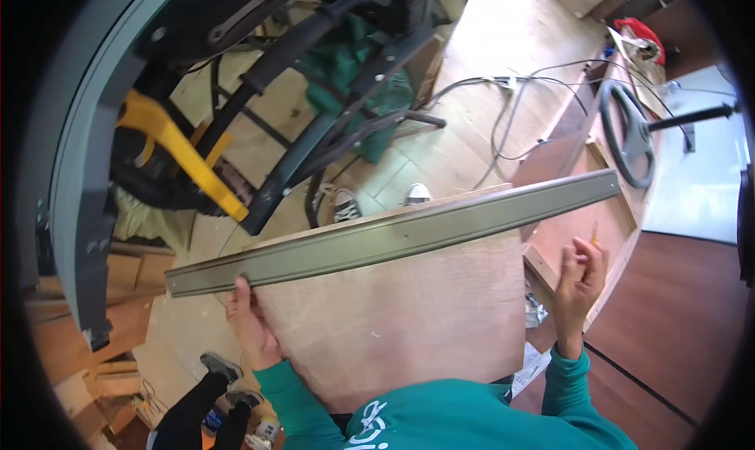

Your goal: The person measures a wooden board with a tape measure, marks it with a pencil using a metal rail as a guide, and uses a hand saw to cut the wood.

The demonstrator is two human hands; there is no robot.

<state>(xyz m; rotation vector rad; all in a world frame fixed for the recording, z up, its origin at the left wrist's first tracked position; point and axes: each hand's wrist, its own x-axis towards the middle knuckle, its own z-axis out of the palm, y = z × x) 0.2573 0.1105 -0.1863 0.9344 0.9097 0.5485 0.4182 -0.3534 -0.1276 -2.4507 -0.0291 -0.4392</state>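
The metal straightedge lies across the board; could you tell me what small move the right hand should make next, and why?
Probably bring the pencil in the right hand over to the metal straightedge. The left hand presses the straightedge near its left end on the plywood board, while the right hand is off the board's right edge, not touching either.

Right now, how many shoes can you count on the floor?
4. A dark sneaker and a white shoe toe show above the plywood board; two dark shoes are at lower left. Others may be hidden.
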